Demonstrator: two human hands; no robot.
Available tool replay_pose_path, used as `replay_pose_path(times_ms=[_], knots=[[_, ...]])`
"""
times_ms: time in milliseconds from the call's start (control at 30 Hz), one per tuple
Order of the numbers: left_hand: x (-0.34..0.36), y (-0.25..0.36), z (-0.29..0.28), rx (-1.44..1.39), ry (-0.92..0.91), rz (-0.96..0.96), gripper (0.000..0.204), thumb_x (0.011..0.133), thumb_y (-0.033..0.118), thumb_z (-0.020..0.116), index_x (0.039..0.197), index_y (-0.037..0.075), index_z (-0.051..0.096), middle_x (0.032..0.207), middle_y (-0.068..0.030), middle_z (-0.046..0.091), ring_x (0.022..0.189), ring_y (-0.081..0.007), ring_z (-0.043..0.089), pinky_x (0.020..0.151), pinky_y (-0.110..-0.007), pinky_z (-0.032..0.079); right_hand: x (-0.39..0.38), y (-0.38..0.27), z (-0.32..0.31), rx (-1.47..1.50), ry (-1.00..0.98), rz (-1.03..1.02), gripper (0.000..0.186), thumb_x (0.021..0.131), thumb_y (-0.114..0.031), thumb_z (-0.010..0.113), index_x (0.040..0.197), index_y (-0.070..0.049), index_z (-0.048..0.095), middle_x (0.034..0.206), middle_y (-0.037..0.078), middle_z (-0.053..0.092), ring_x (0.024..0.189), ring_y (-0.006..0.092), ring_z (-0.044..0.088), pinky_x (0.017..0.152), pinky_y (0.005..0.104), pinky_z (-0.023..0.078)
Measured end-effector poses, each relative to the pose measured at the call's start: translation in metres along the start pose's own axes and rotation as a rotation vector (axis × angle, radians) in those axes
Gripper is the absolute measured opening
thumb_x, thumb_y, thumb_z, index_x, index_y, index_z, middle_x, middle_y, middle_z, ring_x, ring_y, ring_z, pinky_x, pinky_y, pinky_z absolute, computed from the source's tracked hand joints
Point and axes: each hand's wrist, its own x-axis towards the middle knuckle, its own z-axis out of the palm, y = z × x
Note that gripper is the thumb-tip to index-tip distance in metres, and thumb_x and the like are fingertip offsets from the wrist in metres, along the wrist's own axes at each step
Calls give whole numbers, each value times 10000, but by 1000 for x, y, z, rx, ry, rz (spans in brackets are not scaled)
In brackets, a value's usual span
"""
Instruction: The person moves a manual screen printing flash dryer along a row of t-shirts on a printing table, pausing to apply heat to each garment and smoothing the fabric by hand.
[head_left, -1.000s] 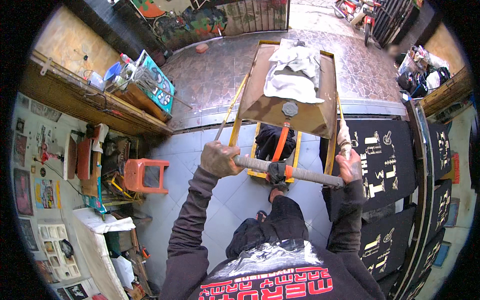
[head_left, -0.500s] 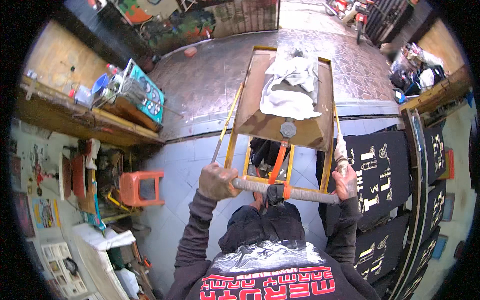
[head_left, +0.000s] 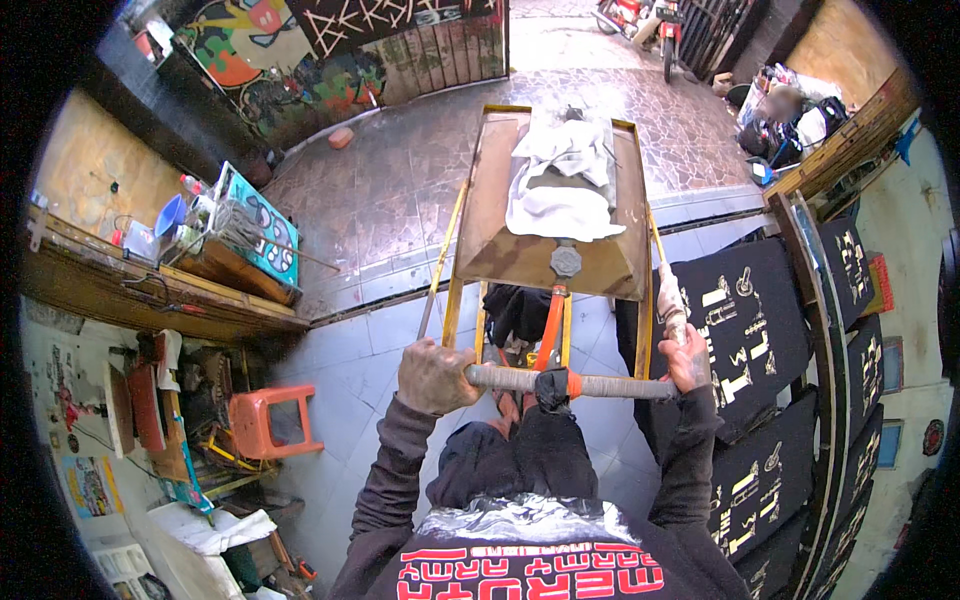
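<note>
A long bar wrapped in grey tape (head_left: 620, 386) runs crosswise in front of me. My left hand (head_left: 437, 375) is closed around its left end, and my right hand (head_left: 686, 360) is closed at its right end, beside a rod wrapped in pale cloth (head_left: 671, 300). Beyond the bar, a brown hood with sloping sides (head_left: 480, 220) sits in a yellow frame (head_left: 452, 312). Crumpled white cloth (head_left: 563, 210) lies on the hood. An orange hose (head_left: 550, 328) runs from a grey fitting (head_left: 566, 262) down to the bar's middle, where black wrapping (head_left: 551, 391) covers it.
Black printed T-shirts (head_left: 750, 330) lie on boards along the right. An orange plastic stool (head_left: 272, 420) stands at left, below a teal-fronted bench (head_left: 262, 230) with a blue funnel (head_left: 172, 214). Beyond a floor threshold, a red motorcycle (head_left: 668, 40) stands by the doorway. Bags (head_left: 800, 120) are piled far right.
The room has swung in my view: the stool and bench sit lower and farther left, the motorcycle farther left. The hood shifts slightly left. Both hands keep their hold on the bar.
</note>
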Motion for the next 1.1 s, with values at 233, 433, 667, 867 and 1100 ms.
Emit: replay_pose_path(times_ms=[233,433,667,867,1100], knots=[[63,-34,14,8,49,135,322,677,399,768,585,126,625,456,-107,532,430,-288,573,497,-402,471,37,35,-3,-65,147,-97,228,728,-149,665,917,-32,616,692,28,553,514,131,523,417,311,466],[135,-52,23,55,-20,204,291,678,408,771,616,149,654,495,-94,584,492,-296,643,522,-415,525,58,16,0,-243,298,-50,278,714,-190,671,921,-5,662,807,126,682,732,236,658,698,371,517],[199,-62,39,9,29,317,354,711,424,795,583,158,599,466,-68,551,411,-269,571,457,-403,472,92,-5,-3,-306,371,60,302,734,-211,648,973,-28,671,870,160,705,835,303,695,782,396,527],[268,-82,54,5,-80,387,278,696,387,789,627,174,624,470,-33,576,388,-224,553,492,-344,465,133,-36,-14,-78,270,324,287,796,-181,645,1041,-45,586,872,221,669,806,398,683,707,484,534],[308,-91,44,-56,-75,446,249,718,332,761,602,174,607,501,-15,588,408,-190,555,473,-340,420,149,-56,-1,-93,377,243,235,772,-99,568,985,-3,592,808,85,607,736,189,572,697,343,479]])
